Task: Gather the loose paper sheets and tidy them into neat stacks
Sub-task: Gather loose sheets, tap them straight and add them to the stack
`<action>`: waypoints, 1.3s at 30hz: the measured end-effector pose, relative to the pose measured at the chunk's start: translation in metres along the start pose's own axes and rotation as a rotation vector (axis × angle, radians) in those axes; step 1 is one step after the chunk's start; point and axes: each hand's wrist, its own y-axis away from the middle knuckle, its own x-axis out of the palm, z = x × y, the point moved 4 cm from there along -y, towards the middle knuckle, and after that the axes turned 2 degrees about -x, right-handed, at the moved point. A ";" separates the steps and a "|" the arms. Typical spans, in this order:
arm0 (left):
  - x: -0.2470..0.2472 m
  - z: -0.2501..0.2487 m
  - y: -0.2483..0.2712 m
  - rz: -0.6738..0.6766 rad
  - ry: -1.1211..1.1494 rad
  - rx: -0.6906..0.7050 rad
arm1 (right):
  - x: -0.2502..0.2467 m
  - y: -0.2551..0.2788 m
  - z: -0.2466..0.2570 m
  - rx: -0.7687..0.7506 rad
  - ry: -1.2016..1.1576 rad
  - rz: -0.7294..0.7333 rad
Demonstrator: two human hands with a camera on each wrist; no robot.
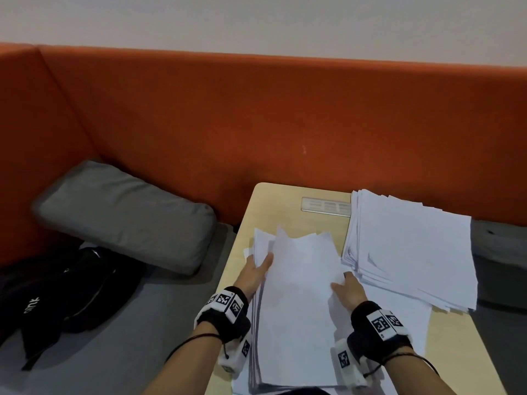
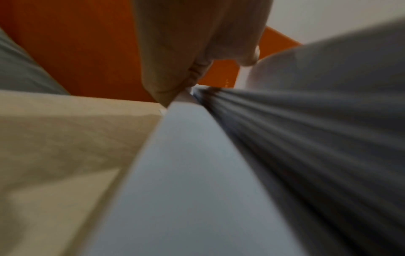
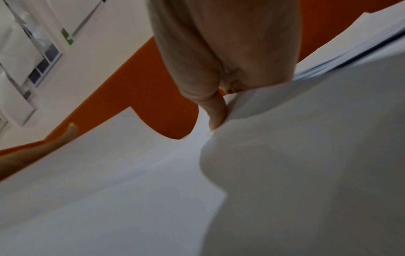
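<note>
**Both hands on the near stack, grips partly hidden**

I see the near stack [image 1: 296, 303] along the table's [image 1: 456, 352] near-left part, its far ends ragged and fanned, its near edge cut off by the bottom of the head view. My left hand [image 1: 255, 273] is at the stack's left edge, thumb on top; the other fingers go under or behind the sheets, so I cannot tell how far they curl. The left wrist view is blurred: the thumb tip lies above the sheet edges [image 2: 295, 138], and a lower sheet [image 2: 186, 173] bows out beside them. My right hand [image 1: 349, 289] is at the right edge, pinching the top sheets: in the right wrist view a finger [image 3: 215, 112] is tucked under a lifted, curled sheet [image 3: 306, 138].

The far stack [image 1: 407, 246] lies on the table's far-right part, loosely squared, overhanging the right edge and covering part of a grey socket strip [image 1: 325, 206].

Left of the table, a grey cushion [image 1: 125, 215] and a black bag [image 1: 71, 292], cut off at the left edge, lie on the seat against the orange backrest [image 1: 256, 118].
</note>
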 end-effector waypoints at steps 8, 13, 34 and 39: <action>0.011 -0.024 0.014 -0.128 -0.354 0.235 | -0.006 -0.003 -0.010 0.000 -0.069 -0.044; 0.022 -0.079 0.046 0.011 -0.132 0.485 | -0.029 0.003 -0.002 -0.049 -0.536 -0.095; 0.017 -0.141 0.082 -0.266 -0.024 0.863 | -0.091 0.075 0.102 -0.587 -0.741 -0.286; 0.012 -0.153 0.072 -0.252 0.052 0.784 | -0.100 0.073 0.110 -0.574 -0.781 -0.199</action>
